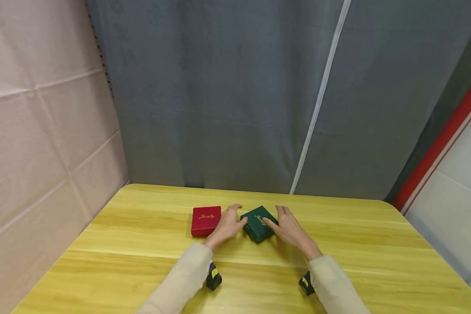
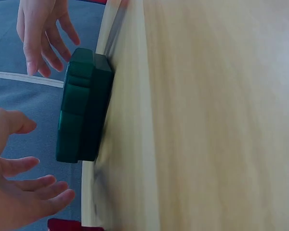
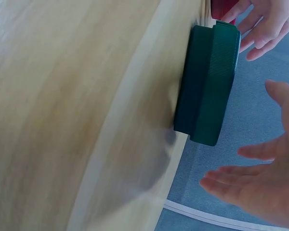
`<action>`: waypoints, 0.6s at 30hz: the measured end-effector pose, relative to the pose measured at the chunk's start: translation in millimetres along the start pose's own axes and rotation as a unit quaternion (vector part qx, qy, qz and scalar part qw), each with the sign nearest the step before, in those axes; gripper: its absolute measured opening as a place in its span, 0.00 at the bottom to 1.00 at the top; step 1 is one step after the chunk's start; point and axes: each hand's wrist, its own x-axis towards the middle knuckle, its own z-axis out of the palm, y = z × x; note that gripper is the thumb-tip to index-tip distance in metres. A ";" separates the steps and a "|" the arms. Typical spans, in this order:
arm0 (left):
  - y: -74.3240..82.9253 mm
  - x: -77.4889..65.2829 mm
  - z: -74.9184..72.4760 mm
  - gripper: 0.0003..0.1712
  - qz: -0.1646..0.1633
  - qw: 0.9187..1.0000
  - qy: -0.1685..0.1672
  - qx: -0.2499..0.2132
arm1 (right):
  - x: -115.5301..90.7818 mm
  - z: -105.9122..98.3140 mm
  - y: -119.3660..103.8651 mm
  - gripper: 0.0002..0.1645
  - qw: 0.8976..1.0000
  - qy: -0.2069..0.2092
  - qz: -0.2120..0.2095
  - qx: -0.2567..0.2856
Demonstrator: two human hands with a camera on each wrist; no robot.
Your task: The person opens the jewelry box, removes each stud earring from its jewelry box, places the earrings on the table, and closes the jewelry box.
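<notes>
A dark green jewelry box (image 1: 259,223) with gold lettering on its lid lies closed and turned at an angle on the table. To its left sits a red jewelry box (image 1: 206,220), also closed, with similar lettering. My left hand (image 1: 228,224) is between the two boxes, fingers spread and holding nothing. On the green box's other side, my right hand (image 1: 291,229) hovers with its fingers apart. Both wrist views show a gap between the near hand and the green box (image 2: 82,108). In the right wrist view, the ribbed edge of the green box (image 3: 212,84) faces the camera.
The yellow wood-grain table (image 1: 141,244) has rounded far corners. Behind it hangs a grey curtain (image 1: 227,96) with a pale strip. A pale creased cloth (image 1: 39,131) covers the left side, and a red-edged white panel (image 1: 459,183) stands at right.
</notes>
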 end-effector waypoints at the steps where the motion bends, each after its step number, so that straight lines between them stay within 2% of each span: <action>1: 0.0 0.3 1.0 0.26 -0.005 1.000 -0.005 0.001 | 0.1 0.5 -0.1 0.44 1.000 -0.002 0.002 -0.001; 11: -0.3 -0.3 8.7 0.29 -0.046 0.998 -0.046 0.007 | 0.8 8.0 -4.5 0.43 1.000 -0.017 0.013 0.004; 18: 1.8 1.3 12.3 0.29 -0.048 0.997 -0.052 0.008 | 2.1 14.5 -7.3 0.42 1.000 -0.026 0.017 0.003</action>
